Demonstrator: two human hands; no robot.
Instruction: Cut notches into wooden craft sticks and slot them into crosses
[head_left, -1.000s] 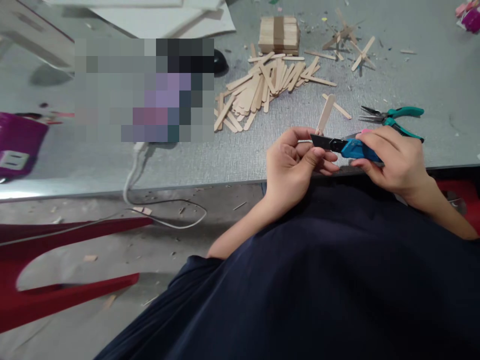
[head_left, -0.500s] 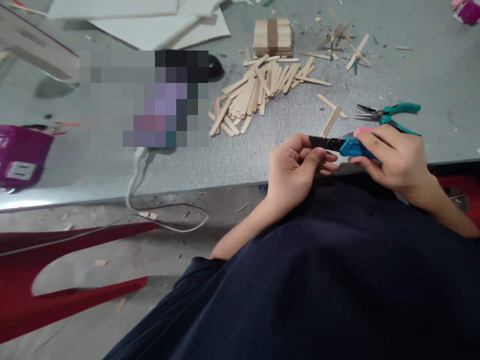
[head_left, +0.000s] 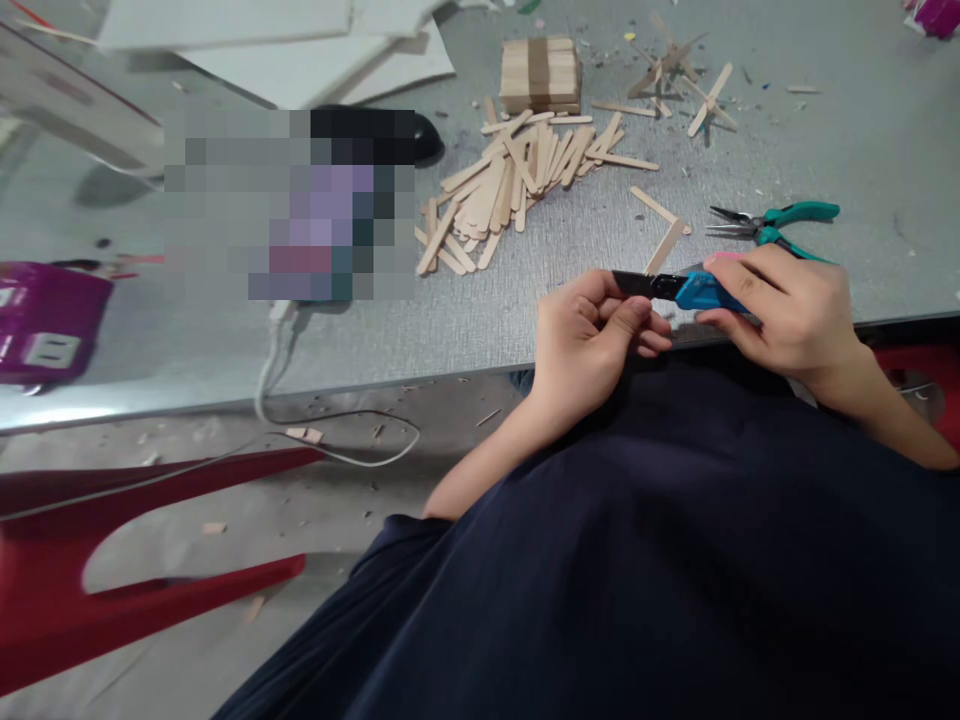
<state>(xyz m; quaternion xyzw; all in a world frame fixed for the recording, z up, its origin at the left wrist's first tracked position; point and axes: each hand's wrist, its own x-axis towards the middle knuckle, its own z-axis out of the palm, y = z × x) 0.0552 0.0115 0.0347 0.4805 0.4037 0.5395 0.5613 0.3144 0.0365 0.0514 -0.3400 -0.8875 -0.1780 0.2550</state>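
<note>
My right hand is wrapped around a blue utility knife near the table's front edge. The knife's dark blade points left and reaches the fingers of my left hand. My left thumb and fingers are closed in a pinch around a wooden craft stick. The stick's upper part sticks out behind the blade, while its lower end is hidden by the blade and fingers. Just beyond it, another craft stick lies on the table. Something pink, partly covered, shows by my right fingers.
Green-handled pliers lie beyond my right hand. Loose craft sticks are piled ahead, below a banded bundle. Crossed sticks rest at the back. A white cable hangs over the edge; a red stool stands left.
The upper end of the craft stick in my left hand has dipped slightly. Both hands and the knife keep nearly the same pose; the view has shifted a little.
</note>
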